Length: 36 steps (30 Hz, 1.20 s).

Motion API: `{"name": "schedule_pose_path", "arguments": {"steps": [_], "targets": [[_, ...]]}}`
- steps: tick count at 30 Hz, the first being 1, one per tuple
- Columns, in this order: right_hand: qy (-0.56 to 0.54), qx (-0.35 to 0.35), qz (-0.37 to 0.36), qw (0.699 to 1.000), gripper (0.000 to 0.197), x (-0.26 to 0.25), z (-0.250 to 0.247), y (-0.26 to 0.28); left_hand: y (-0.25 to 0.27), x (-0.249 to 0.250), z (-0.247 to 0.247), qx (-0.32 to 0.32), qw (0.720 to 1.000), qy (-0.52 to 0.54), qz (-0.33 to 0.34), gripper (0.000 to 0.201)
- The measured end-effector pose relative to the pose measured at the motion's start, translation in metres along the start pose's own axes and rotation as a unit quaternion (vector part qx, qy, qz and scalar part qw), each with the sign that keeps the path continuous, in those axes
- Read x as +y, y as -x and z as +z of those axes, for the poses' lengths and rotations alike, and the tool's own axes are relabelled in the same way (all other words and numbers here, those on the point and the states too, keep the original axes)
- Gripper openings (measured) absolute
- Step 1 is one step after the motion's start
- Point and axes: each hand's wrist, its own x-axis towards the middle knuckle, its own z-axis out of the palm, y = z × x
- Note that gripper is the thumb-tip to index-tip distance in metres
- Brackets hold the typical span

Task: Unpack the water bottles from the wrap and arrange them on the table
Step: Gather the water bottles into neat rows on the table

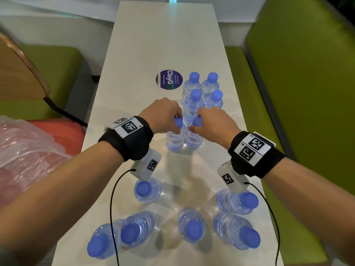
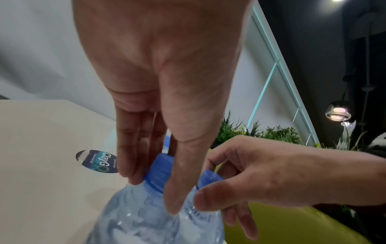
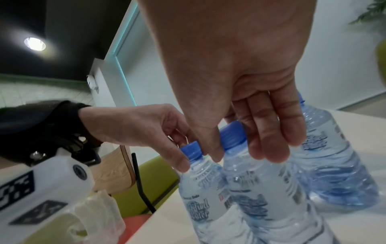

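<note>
Now: left hand [image 1: 163, 114] pinches left bottle [image 1: 175, 139] neck; right hand [image 1: 213, 121] pinches right bottle [image 1: 194, 140] neck

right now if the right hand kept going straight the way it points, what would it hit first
Probably the near right bottle of the four-bottle cluster just beyond the right hand, which grips the neck of its own bottle. How much gap lies between them is hard to judge.

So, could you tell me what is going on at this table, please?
A person is arranging clear plastic water bottles with blue caps on the long white table. The left hand and right hand each grip one upright bottle by its neck, side by side behind four already grouped. Six more stand nearer, unsorted.
</note>
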Motion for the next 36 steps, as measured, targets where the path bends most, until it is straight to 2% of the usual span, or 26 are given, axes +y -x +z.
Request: {"name": "schedule_pose_path", "arguments": {"steps": [3, 6, 14, 23, 27, 31, 36], "targets": [[-0.024, 0.002, 0.001, 1.000, 0.028, -0.011, -0.002, -0.011, -0.001, -0.012, -0.006, 0.010, 1.000, 0.015, -0.021, 0.029], [-0.051, 0.006, 0.005, 0.999, 0.034, -0.026, -0.002, -0.031, -0.004, -0.030, -0.015, 0.036, 0.997, 0.044, -0.048, 0.027], [-0.086, 0.017, 0.001, 0.996, 0.031, -0.062, -0.012, -0.086, -0.030, -0.077, -0.045, 0.101, 0.988, 0.061, -0.103, 0.030], [-0.011, 0.005, 0.004, 1.000, 0.026, -0.061, -0.037, -0.142, -0.074, -0.091, -0.055, 0.139, 0.979, 0.095, -0.111, 0.037], [-0.017, 0.000, 0.020, 1.000, 0.032, -0.054, -0.031, -0.149, -0.084, -0.089, -0.049, 0.140, 0.979, 0.098, -0.110, 0.039], [-0.018, 0.022, 0.018, 0.999, 0.027, -0.050, -0.025, -0.150, -0.087, -0.088, -0.046, 0.149, 0.978, 0.100, -0.107, 0.038], [-0.067, 0.006, 0.007, 0.998, 0.049, -0.041, -0.035, -0.151, -0.087, -0.088, -0.049, 0.141, 0.981, 0.093, -0.096, 0.042]]}}
